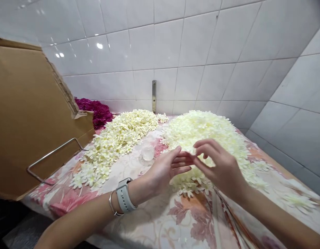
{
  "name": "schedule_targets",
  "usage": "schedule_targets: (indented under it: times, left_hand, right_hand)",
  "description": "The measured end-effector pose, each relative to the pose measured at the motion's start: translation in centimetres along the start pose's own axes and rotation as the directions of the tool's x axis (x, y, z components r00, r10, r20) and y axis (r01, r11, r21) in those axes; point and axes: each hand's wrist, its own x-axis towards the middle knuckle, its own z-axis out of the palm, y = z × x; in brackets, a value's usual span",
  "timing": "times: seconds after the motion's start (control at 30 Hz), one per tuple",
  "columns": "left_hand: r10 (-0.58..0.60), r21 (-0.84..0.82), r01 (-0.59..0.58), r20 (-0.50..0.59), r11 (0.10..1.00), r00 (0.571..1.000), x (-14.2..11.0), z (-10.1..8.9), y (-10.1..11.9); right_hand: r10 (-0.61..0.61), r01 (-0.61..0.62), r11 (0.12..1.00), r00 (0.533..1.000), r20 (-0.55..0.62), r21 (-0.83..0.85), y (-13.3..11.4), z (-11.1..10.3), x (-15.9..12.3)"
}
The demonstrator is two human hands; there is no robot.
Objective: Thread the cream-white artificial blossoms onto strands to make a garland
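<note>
My left hand (165, 169) is held palm up, its fingers stretched toward the right over the front of the right-hand flower heap. Meeting its fingertips is my right hand (219, 169), with thumb and fingers curled together in a pinch. Whatever lies between those fingers is too small or hidden to make out. Beneath and behind both hands spreads a heap of pale cream artificial flowers (201, 124). A second heap of yellowish-white flowers (129, 124) lies to the left. Between the heaps stands a small clear round container (147, 153).
A large cardboard box (32, 117) stands at the left, with a bent metal handle (53, 152) in front of it. Magenta petals (97, 110) are piled behind. The table has a floral cloth (149, 221). A tiled wall (167, 45) with a metal bracket (154, 97) closes the back.
</note>
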Motion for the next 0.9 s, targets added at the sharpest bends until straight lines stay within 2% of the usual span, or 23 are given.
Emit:
schedule_targets:
  times: [0.07, 0.13, 0.27, 0.33, 0.43, 0.57, 0.77, 0.83, 0.9]
  left_hand:
    - [0.049, 0.119, -0.056, 0.063, 0.991, 0.997, 0.5, -0.5, -0.5]
    - [0.094, 0.193, -0.106, 0.069, 0.976, 0.993, 0.4, -1.0, -1.0]
    - [0.163, 0.275, -0.156, -0.002, 0.949, 0.987, -0.1, -1.6, -1.6]
    - [0.203, 0.305, -0.192, -0.005, 0.933, 0.979, -0.3, -1.7, -1.7]
    - [0.287, 0.401, -0.280, 0.043, 0.872, 0.957, -0.5, -1.8, -1.8]
    - [0.370, 0.560, -0.381, 0.139, 0.735, 0.919, -1.1, -1.9, -2.0]
    - [0.388, 0.661, -0.450, 0.251, 0.601, 0.887, -1.5, -1.8, -1.9]
    - [0.394, 0.668, -0.468, 0.273, 0.579, 0.878, -1.4, -1.8, -1.9]
    - [0.400, 0.676, -0.472, 0.275, 0.566, 0.874, -1.4, -1.8, -1.9]
  right_hand:
    - [-0.142, 0.144, 0.985, 0.989, 0.028, -0.091, 0.3, 0.7, -0.9]
    - [-0.199, 0.204, 0.974, 0.978, 0.061, -0.100, 0.2, 1.2, -1.4]
    - [-0.151, 0.148, 0.988, 0.987, 0.063, 0.037, -0.6, 1.4, -1.6]
    - [-0.138, 0.136, 0.990, 0.990, 0.043, 0.029, -1.0, 1.3, -1.6]
    - [-0.133, 0.133, 0.991, 0.991, 0.020, -0.031, -1.3, 1.2, -1.8]
    - [-0.082, 0.083, 0.996, 0.996, 0.037, -0.020, -1.5, 1.1, -2.3]
    - [0.151, -0.154, 0.988, 0.983, 0.106, 0.025, -1.7, 0.6, -2.6]
    - [0.132, -0.134, 0.991, 0.987, 0.095, 0.013, -1.8, 0.4, -2.6]
    - [0.063, -0.065, 0.998, 0.994, 0.090, 0.013, -1.9, 0.3, -2.4]
